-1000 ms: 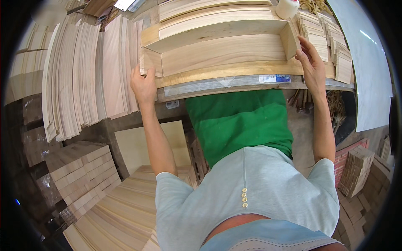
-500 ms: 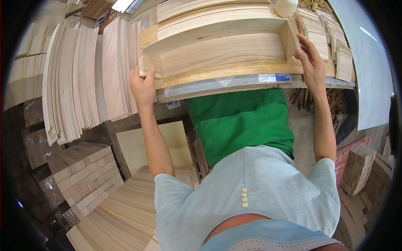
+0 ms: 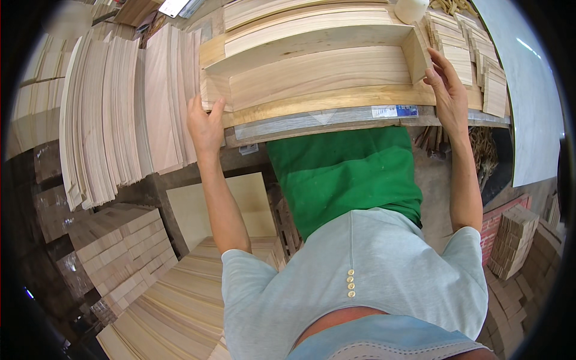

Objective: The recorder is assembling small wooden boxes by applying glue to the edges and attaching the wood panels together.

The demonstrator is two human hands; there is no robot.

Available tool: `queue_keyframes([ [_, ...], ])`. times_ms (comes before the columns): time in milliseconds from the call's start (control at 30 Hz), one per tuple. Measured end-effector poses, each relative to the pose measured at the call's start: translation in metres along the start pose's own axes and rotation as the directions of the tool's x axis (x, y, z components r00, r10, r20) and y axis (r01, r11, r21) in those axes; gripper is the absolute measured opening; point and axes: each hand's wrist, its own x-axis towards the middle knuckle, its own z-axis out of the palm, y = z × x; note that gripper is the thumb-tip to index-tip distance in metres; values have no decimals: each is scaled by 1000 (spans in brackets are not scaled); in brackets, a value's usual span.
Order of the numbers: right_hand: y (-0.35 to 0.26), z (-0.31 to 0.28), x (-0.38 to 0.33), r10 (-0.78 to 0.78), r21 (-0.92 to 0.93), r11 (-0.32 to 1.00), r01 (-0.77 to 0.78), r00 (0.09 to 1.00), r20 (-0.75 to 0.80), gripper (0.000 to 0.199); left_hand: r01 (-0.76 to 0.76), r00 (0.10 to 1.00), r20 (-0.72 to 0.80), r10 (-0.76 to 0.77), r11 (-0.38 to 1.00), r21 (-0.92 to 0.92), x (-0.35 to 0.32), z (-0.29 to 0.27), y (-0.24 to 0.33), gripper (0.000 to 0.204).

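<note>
A person in a pale blue short-sleeved shirt (image 3: pixel 384 264) and a green apron (image 3: pixel 348 174) handles a wooden frame (image 3: pixel 318 47) at a cluttered workbench (image 3: pixel 288 127). The frame, one long upright panel with a short panel at each end, sits on the bench directly in front of the person, its near side open (whether the grained board inside it is its own base or a separate piece, one cannot tell). The left hand (image 3: pixel 206 126) grasps the near corner of the left end panel, thumb and fingers on either side; the right hand (image 3: pixel 447 90), fingers bent, touches the right end panel at its outer edge, though it is unclear whether it grips or merely steadies the wood. Tall rows of thin boards (image 3: pixel 114 120) stand to the left, small flat wood pieces (image 3: pixel 453 60) overlap at right, and a white container (image 3: pixel 411 9) rests behind the frame's right end. Stacked wooden blocks (image 3: pixel 126 252) fill the lower left.
</note>
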Motion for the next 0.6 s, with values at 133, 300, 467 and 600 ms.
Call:
queue_keyframes([
  [133, -2, 2, 0, -4, -8, 1000, 4, 1000, -4, 40, 19, 1000, 23, -20, 999, 27, -1, -3, 5, 27],
  [300, -4, -2, 1, 11, -10, 1000, -11, 1000, -11, 41, 14, 998, 64, -15, 1000, 5, 2, -6, 5, 33],
  [467, -6, -5, 2, -7, 46, 999, 9, 999, -49, 40, 17, 995, -93, -45, 959, -282, 8, -19, 12, 51],
  [600, 7, -19, -1, 21, 104, 995, -4, 987, -157, 35, -151, 988, 0, 152, 979, -133, 71, -18, 76, 57],
])
